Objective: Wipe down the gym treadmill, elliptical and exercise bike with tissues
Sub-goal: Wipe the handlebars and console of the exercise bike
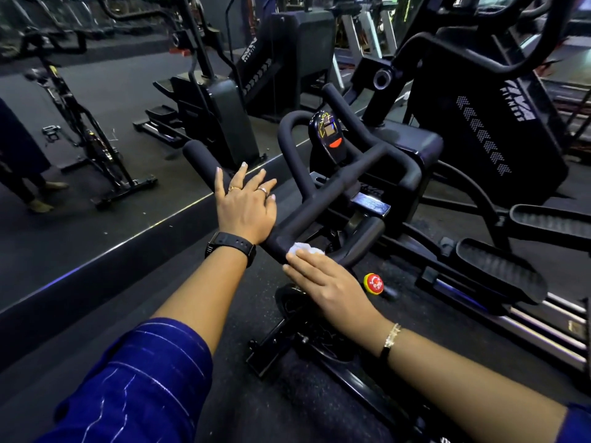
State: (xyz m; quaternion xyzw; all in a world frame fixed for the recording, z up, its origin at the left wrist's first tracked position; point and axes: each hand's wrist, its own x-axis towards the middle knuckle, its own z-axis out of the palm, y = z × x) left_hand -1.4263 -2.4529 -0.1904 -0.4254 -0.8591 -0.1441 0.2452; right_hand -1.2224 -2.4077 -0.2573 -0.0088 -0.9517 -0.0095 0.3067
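The exercise bike's black padded handlebar [319,199] fills the middle of the view, with a small console [329,135] at its front. My left hand [244,207] lies flat on the left handlebar arm, fingers straight and spread. My right hand [326,287] presses a white tissue [303,250] against the near bend of the handlebar with straight fingers; most of the tissue is hidden under them. The elliptical [479,129] stands just behind and to the right of the bike.
A red and yellow resistance knob [374,283] sits on the bike frame below the bar. A wall mirror [96,123] on the left reflects the machines and a person's legs. The elliptical's pedals [499,270] and rails lie at the right.
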